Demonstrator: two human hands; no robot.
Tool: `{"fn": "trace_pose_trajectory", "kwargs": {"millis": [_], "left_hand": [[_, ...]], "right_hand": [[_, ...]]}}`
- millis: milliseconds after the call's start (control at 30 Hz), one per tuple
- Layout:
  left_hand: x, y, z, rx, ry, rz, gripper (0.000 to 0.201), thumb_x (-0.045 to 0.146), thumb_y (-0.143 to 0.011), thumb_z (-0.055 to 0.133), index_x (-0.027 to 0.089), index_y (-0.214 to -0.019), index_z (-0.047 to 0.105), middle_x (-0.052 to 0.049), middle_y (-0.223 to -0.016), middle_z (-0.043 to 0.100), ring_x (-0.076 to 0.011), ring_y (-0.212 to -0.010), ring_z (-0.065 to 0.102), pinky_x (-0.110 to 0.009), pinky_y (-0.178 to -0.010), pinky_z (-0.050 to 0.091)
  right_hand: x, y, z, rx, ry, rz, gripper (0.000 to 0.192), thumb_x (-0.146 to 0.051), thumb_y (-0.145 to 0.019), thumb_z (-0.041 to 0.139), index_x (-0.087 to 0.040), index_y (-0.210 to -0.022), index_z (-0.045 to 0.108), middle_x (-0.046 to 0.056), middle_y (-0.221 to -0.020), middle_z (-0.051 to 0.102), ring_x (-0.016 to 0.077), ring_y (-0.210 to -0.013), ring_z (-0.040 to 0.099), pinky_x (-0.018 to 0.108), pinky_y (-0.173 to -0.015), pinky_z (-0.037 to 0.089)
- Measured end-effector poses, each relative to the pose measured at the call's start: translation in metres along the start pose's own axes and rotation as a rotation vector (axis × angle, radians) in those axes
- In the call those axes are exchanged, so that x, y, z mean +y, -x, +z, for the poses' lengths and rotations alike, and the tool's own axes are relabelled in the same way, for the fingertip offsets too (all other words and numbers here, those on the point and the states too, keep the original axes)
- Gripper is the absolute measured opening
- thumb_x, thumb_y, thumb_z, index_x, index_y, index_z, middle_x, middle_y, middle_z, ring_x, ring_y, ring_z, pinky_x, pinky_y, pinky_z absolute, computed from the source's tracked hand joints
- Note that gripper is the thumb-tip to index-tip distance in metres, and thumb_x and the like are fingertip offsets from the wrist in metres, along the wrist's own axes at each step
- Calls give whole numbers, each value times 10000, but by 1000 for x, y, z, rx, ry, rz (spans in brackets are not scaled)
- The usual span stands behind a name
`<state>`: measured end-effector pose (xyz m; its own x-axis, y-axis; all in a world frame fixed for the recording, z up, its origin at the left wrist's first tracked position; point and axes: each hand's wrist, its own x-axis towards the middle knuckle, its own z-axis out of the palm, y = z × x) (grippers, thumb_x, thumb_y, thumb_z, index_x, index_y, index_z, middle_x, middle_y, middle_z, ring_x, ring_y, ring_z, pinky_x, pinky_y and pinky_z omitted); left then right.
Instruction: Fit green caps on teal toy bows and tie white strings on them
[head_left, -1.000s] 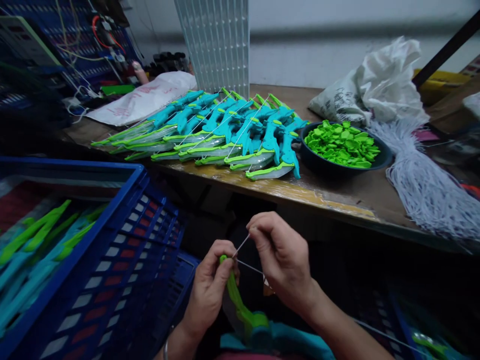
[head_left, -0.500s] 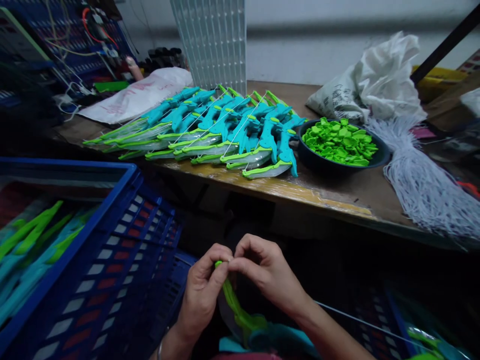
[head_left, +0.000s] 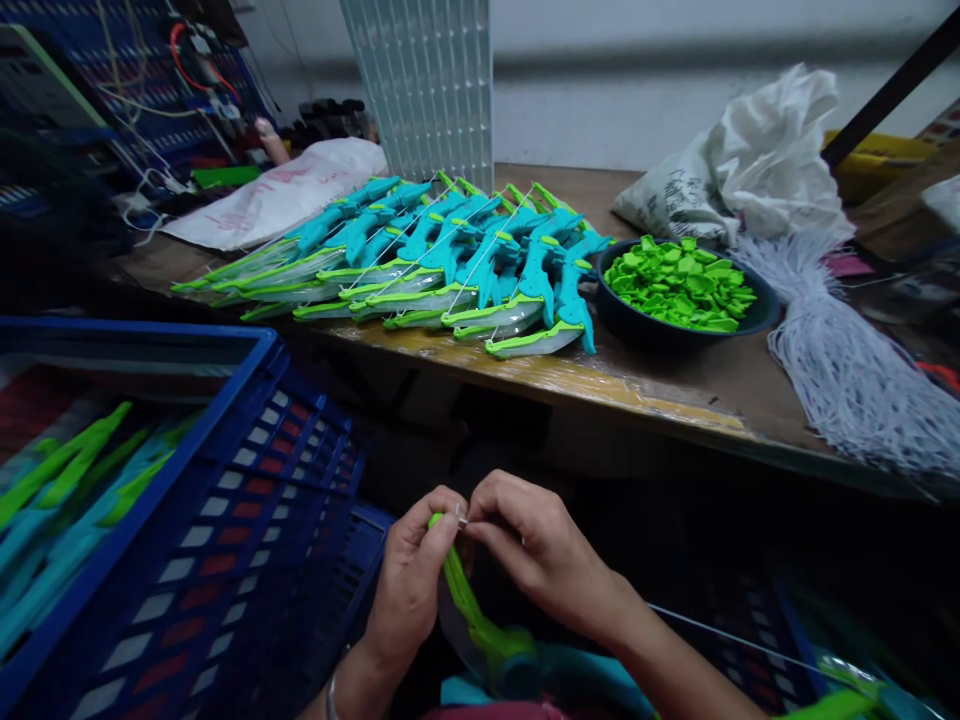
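A toy bow [head_left: 469, 605] with a green and clear limb and a teal middle lies across my lap. My left hand [head_left: 411, 570] is closed around the tip of its green limb, thumb on top. Right beside that tip, my right hand [head_left: 536, 550] pinches a small whitish end of string [head_left: 463, 521] between thumb and forefinger, touching or almost touching the limb. A white bowstring [head_left: 720, 632] runs from behind my right forearm towards the lower right. My right forearm covers part of the bow.
Several teal and green toy bows [head_left: 457, 250] lie in rows on the table [head_left: 600, 385]. Beside them stand a dark bowl [head_left: 690, 340] of green parts, a bundle of white strings [head_left: 855, 370] and a white sack [head_left: 772, 160]. A blue crate [head_left: 247, 480] with more bows is at left.
My fingers have shifted slightly at the bow's tip, and the whitish string end now shows between them. The bow stays in my left hand.
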<state>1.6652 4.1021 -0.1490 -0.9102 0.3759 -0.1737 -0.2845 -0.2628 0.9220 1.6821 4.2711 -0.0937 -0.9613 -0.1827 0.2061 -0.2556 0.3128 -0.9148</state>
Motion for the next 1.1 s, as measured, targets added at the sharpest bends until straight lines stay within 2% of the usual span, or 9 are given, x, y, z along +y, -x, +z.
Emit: {"fn": "trace_pose_trajectory", "kwargs": {"millis": [133, 267, 333, 500, 633, 700, 800, 967, 1100], "left_hand": [[5, -2, 3, -53, 87, -52, 199, 382, -952, 639, 200, -871, 627, 8, -728, 511, -100, -591, 465, -208, -560, 388], [7, -4, 2, -33, 45, -27, 216, 391, -938, 673, 193, -862, 633, 11, -802, 559, -90, -645, 500, -199, -629, 431], [5, -2, 1, 28, -80, -3, 204, 384, -943, 674, 195, -872, 643, 12, -815, 570, -96, -691, 515, -194, -657, 436], [0, 3, 3, 145, -377, 107, 166, 353, -946, 676, 204, -877, 655, 24, -809, 576, -86, -681, 519, -184, -624, 422], [0, 5, 3, 109, -360, 118, 173, 346, -966, 636, 209, -861, 620, 32, -845, 550, -75, -605, 516, -207, -562, 418], [0, 4, 1, 63, -317, 91, 212, 366, -974, 615, 202, -839, 602, 28, -824, 542, -83, -592, 516, -219, -554, 417], [-1, 2, -2, -5, -178, 12, 235, 399, -976, 600, 201, -851, 585, 30, -746, 534, -100, -568, 507, -231, -541, 412], [-4, 1, -1, -37, 13, -58, 201, 372, -973, 605, 192, -884, 589, 27, -702, 521, -99, -589, 481, -216, -546, 410], [-4, 0, 1, -25, 88, -96, 208, 372, -956, 643, 185, -887, 584, 31, -698, 501, -84, -590, 460, -198, -544, 401]], "right_hand": [[-8, 1, -1, -21, 385, -256, 169, -106, -1040, 396, -120, -1005, 561, 123, -1100, 575, 176, -920, 533, 285, -756, 487], [-11, 0, 3, -42, 610, -352, 266, -67, -1042, 306, -96, -989, 566, 109, -959, 575, 192, -844, 490, 305, -728, 468], [-13, 1, 3, -28, 529, -238, 256, -71, -1039, 314, -114, -953, 551, 81, -911, 555, 173, -786, 476, 285, -670, 432], [-19, -4, -3, -8, 105, 161, 155, -57, -978, 522, -166, -867, 524, -12, -838, 552, 106, -750, 513, 223, -650, 394], [-15, -10, -10, -56, -82, 317, 182, -30, -928, 594, -171, -818, 561, -60, -747, 569, 70, -671, 502, 184, -597, 380], [-9, -10, -9, -51, -153, 330, 175, -47, -914, 642, -173, -813, 574, -71, -715, 568, 61, -633, 492, 175, -570, 374], [3, -5, -2, 29, -100, 155, 154, -117, -952, 667, -164, -824, 597, -44, -766, 601, 67, -683, 548, 175, -625, 413], [15, 5, 9, 131, 233, -260, 106, -89, -1019, 526, -110, -971, 619, 76, -926, 631, 138, -836, 582, 243, -730, 482], [15, 7, 13, 161, 437, -365, 133, -55, -1007, 497, -74, -1078, 608, 126, -984, 649, 183, -879, 583, 285, -728, 515]]}}
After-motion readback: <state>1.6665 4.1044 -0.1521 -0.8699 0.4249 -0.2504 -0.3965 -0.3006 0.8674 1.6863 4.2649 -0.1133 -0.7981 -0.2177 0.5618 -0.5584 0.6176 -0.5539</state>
